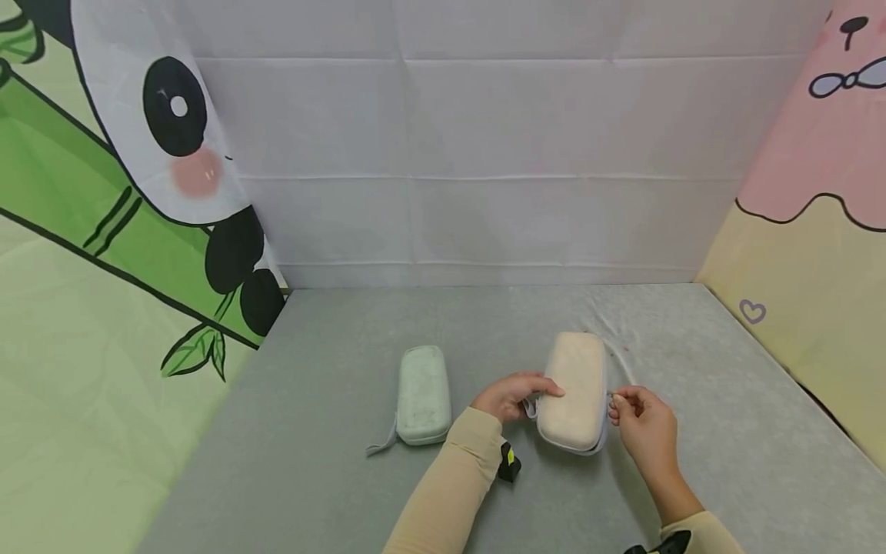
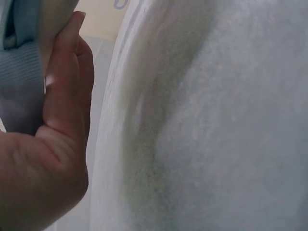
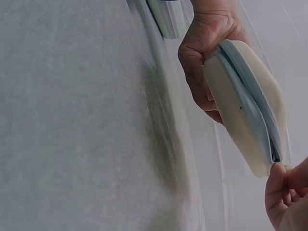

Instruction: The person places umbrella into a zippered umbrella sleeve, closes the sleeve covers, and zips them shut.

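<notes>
A cream zip case (image 1: 573, 388) with light blue zip edging is held up off the table by my left hand (image 1: 507, 395), thumb across its front and the other fingers behind it. On the case's right side, my right hand (image 1: 647, 427) pinches at the zip edge; the zip pull itself is hidden by the fingertips. In the right wrist view, the blue zip tape (image 3: 250, 101) runs along the case's side, with a narrow dark gap between its two halves near the pinching fingers. A blue-grey strap (image 2: 21, 86) shows beside my left hand in the left wrist view.
A pale green zip case (image 1: 424, 396) with a wrist strap (image 1: 382, 446) lies on the grey cloth-covered table (image 1: 332, 477), left of my left forearm. A white cloth wall (image 1: 484, 154) stands behind, with printed cartoon cloths on both sides.
</notes>
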Motion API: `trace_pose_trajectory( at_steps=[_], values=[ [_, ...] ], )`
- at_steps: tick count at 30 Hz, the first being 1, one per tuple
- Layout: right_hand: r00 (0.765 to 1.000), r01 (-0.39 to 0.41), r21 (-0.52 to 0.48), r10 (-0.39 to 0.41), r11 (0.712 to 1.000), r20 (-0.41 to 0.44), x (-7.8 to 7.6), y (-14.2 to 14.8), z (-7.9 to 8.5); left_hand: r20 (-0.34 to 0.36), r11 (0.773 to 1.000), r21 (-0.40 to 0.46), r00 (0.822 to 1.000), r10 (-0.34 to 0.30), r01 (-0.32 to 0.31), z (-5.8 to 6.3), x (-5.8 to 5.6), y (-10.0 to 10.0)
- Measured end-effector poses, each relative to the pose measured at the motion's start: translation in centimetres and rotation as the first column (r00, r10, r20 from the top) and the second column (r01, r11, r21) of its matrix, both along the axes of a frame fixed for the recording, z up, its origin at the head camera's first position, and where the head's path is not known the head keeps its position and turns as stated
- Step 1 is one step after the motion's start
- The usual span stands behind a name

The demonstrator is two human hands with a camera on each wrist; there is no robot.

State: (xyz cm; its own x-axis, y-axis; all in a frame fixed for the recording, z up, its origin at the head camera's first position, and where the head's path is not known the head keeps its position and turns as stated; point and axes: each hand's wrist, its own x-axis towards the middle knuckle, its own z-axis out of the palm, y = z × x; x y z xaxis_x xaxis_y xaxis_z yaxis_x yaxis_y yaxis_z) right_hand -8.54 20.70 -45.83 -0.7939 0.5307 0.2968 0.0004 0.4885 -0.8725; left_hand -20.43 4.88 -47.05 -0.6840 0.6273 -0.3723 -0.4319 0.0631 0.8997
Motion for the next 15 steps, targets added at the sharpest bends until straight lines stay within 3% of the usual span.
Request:
trace_pose_trajectory(
  at_steps=[15],
  values=[
    [1.000, -0.022, 0.026, 0.022, 0.999, -0.006, 0.25, -0.19, -0.36, 0.029, 0.993, 0.012, 0.993, 0.114, -0.114, 0.02, -0.22, 0.23]
  ],
)
